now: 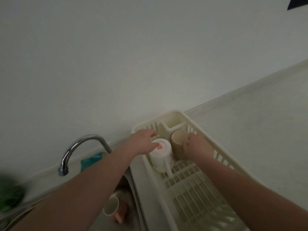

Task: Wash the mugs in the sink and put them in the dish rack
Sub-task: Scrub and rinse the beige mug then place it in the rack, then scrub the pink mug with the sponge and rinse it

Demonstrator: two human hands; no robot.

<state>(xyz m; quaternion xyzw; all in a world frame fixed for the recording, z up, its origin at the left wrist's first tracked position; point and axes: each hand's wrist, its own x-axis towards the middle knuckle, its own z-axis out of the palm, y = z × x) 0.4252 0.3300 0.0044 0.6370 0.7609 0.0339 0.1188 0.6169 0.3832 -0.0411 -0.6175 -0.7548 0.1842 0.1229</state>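
From the head camera, both bare arms reach up from the lower edge of the frame to the far end of a cream plastic dish rack (196, 189) that runs from the centre down to the lower right, sitting on a pale counter (260, 130).

The left hand (143, 142) lies over a white mug (162, 155) standing upside down in the rack just left of centre; its thumb rests on the mug's upturned base beside a small red mark, and the other fingers stretch loosely past the rim toward the rack's far wall. The fingers look relaxed, not wrapped round the mug.

The right hand (196, 147) is curled round the side of a beige mug (179, 142), which is tilted with its open mouth facing the upper left, just right of the white mug and touching or nearly touching it. Both mugs sit just below the rack's cutlery compartment (173, 121).

At lower centre, partly hidden under the left forearm, 1 more light mug (111, 205) lies on its side in the steel sink (133, 189), with a pinkish object (122, 212) against it that I cannot identify.

A chrome tap (80, 147) arches at middle left. Behind it shows something teal (91, 160), and a blurred green shape (10, 195) sits at the left edge.
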